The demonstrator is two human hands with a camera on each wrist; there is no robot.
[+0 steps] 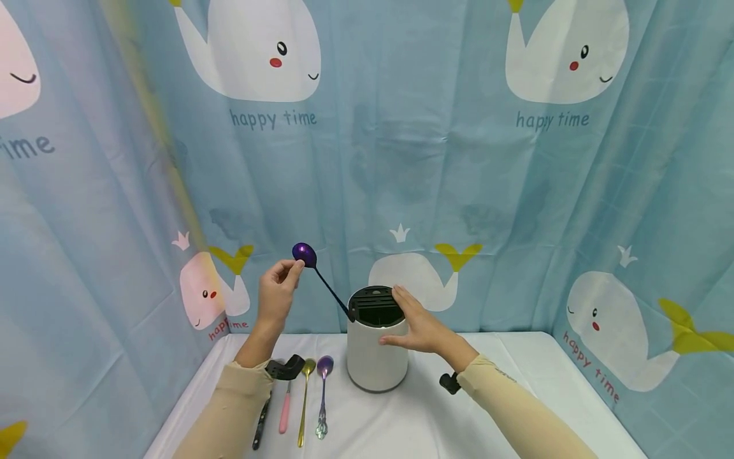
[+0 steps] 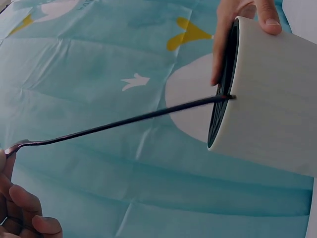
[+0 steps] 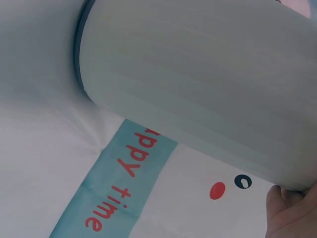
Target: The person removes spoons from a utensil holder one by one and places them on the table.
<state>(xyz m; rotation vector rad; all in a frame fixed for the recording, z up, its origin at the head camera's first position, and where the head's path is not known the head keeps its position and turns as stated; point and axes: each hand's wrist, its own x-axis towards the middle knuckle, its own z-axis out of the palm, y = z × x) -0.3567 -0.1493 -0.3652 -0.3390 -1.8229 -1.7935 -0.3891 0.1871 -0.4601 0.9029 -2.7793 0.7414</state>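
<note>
My left hand (image 1: 278, 292) pinches a long-handled spoon (image 1: 329, 288) by its shiny purple bowl, which points up. The dark handle slants down to the left rim of a white cylindrical utensil holder (image 1: 375, 363). In the left wrist view, the handle's tip overlaps the rim; whether it is inside, I cannot tell. Over the holder's mouth lies a black slotted top (image 1: 375, 298). My right hand (image 1: 421, 322) holds the holder's right side near the rim, thumb across the front and fingers at the top edge. The holder's wall (image 3: 198, 89) fills much of the right wrist view.
On the white tablecloth (image 1: 459, 414), left of the holder, lie a purple spoon (image 1: 323, 389) with an ornate handle, a gold spoon (image 1: 304, 401), a pink-handled utensil (image 1: 285, 411) and a black-handled utensil (image 1: 260, 424). My left forearm partly covers these last two. A blue whale-print curtain (image 1: 390, 178) surrounds the table.
</note>
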